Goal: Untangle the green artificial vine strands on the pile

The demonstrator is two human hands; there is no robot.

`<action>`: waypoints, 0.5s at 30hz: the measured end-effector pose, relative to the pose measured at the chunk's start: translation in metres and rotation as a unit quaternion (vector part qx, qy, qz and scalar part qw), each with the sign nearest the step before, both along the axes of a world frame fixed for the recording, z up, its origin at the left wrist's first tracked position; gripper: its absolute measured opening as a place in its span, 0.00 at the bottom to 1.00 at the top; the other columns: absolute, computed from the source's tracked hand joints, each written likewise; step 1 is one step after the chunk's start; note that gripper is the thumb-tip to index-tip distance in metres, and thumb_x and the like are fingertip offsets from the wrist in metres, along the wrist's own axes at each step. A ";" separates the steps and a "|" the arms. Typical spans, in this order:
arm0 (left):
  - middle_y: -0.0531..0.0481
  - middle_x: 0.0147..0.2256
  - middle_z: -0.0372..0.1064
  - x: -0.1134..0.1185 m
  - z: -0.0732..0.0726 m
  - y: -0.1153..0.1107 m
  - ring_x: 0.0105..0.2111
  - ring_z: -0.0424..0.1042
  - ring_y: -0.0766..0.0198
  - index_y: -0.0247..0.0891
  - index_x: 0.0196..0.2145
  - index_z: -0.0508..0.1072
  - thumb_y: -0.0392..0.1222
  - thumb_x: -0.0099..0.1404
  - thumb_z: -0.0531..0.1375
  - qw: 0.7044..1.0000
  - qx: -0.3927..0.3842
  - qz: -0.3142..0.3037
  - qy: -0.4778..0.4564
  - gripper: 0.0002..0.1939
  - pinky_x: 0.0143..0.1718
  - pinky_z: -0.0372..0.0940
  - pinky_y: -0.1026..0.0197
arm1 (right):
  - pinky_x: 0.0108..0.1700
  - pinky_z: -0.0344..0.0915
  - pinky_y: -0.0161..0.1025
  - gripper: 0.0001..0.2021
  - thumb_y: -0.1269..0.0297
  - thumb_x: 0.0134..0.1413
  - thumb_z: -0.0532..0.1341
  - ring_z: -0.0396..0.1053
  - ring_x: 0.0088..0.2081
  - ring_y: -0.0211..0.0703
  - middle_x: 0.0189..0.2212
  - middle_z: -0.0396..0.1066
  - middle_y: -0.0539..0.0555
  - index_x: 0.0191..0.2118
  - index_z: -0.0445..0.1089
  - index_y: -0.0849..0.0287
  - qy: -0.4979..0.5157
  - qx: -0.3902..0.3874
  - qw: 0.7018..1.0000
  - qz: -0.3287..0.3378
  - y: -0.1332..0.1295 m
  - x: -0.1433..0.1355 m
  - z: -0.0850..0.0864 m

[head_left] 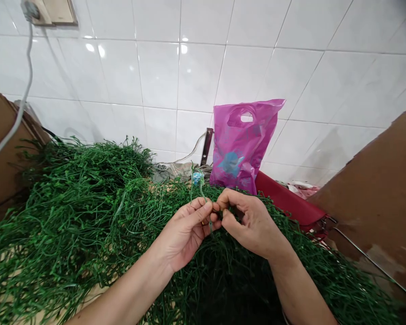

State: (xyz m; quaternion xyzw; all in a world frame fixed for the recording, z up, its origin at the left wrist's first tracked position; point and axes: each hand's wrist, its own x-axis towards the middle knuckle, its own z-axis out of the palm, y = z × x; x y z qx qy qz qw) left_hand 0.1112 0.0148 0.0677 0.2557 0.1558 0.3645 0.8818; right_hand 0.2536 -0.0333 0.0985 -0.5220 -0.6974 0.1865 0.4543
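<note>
Between thumb and fingers, my left hand [191, 228] pinches a thin green stem [203, 189] that rises above the fingertips and hangs a little below them. My right hand [250, 221] is closed in a pinch right beside it, its fingertips touching or nearly touching the left ones; what it holds is too small to make out. Under and around both hands lies a large heap of green plastic-looking stems [88, 194] with small branching tips.
A purple plastic bag [243, 144] stands behind the hands against the tiled wall [159, 72]. Right of it lies a red bag [287, 198]. Cardboard stands at the left [3, 135] and right [379, 180]. A white cable [29, 67] hangs at upper left.
</note>
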 end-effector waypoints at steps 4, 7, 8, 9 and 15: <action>0.52 0.29 0.76 0.000 0.001 0.002 0.26 0.73 0.74 0.31 0.30 0.76 0.36 0.47 0.77 1.000 -0.009 -0.003 -0.013 0.15 0.36 0.74 0.69 | 0.28 0.59 0.32 0.07 0.74 0.53 0.54 0.62 0.26 0.34 0.24 0.62 0.46 0.27 0.60 0.56 -0.028 0.019 0.999 0.000 0.001 0.000 -0.002; 0.53 0.29 0.76 -0.001 -0.001 0.009 0.26 0.73 0.75 0.30 0.30 0.76 0.35 0.47 0.77 1.000 -0.006 0.019 -0.010 0.15 0.35 0.73 0.71 | 0.32 0.59 0.34 0.08 0.77 0.53 0.55 0.63 0.27 0.36 0.25 0.64 0.46 0.29 0.61 0.56 -0.143 0.065 0.986 -0.047 0.002 -0.002 -0.005; 0.53 0.29 0.76 -0.001 -0.001 0.012 0.26 0.73 0.75 0.30 0.30 0.76 0.35 0.48 0.77 1.000 0.005 0.028 -0.005 0.15 0.35 0.73 0.71 | 0.34 0.60 0.35 0.08 0.78 0.54 0.55 0.64 0.29 0.37 0.27 0.66 0.47 0.31 0.62 0.57 -0.184 0.081 0.978 -0.057 0.002 -0.002 -0.005; 0.53 0.29 0.76 -0.003 -0.001 0.014 0.25 0.73 0.74 0.31 0.30 0.76 0.36 0.50 0.76 0.999 0.019 0.036 -0.001 0.14 0.35 0.73 0.70 | 0.36 0.61 0.36 0.08 0.78 0.56 0.55 0.66 0.32 0.39 0.29 0.68 0.49 0.33 0.64 0.57 -0.216 0.098 0.969 -0.061 0.000 -0.002 -0.005; 0.53 0.31 0.76 -0.012 0.008 0.015 0.24 0.72 0.74 0.34 0.33 0.73 0.38 0.52 0.75 0.997 0.066 0.032 0.015 0.15 0.28 0.68 0.73 | 0.38 0.63 0.43 0.10 0.79 0.60 0.51 0.64 0.33 0.45 0.29 0.67 0.52 0.32 0.63 0.57 -0.310 0.149 0.937 -0.054 -0.011 -0.006 0.003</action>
